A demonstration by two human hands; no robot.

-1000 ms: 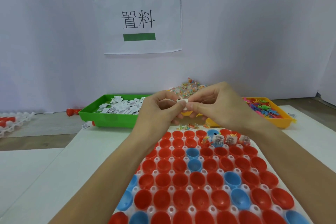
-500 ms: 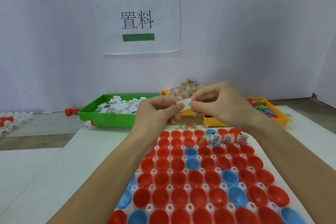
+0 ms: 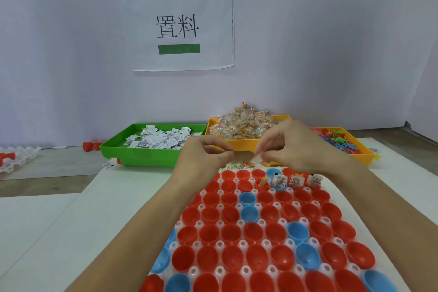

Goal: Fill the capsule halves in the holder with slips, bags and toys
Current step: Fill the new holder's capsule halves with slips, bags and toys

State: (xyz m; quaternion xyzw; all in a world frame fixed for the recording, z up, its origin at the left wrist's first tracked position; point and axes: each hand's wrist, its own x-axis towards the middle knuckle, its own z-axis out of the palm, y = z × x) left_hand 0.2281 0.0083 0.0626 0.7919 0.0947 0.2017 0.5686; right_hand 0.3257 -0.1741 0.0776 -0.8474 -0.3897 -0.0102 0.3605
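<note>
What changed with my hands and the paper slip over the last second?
The hands drew apart: the left hand let go of the slip and curls holding nothing, while the right hand alone pinches it and has dropped nearer the holder. The filled capsule halves and trays stayed put.

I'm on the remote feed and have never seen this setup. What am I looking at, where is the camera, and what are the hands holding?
No machine here: a person's two bare hands, filmed by a camera on their head looking forward and down. The left hand has curled fingers; whether it holds anything I cannot tell. The right hand pinches a small white slip. Below lies a holder of red and blue capsule halves, a few far ones filled. Behind stand a green tray of slips, a yellow tray of bags and a toy tray.
</note>
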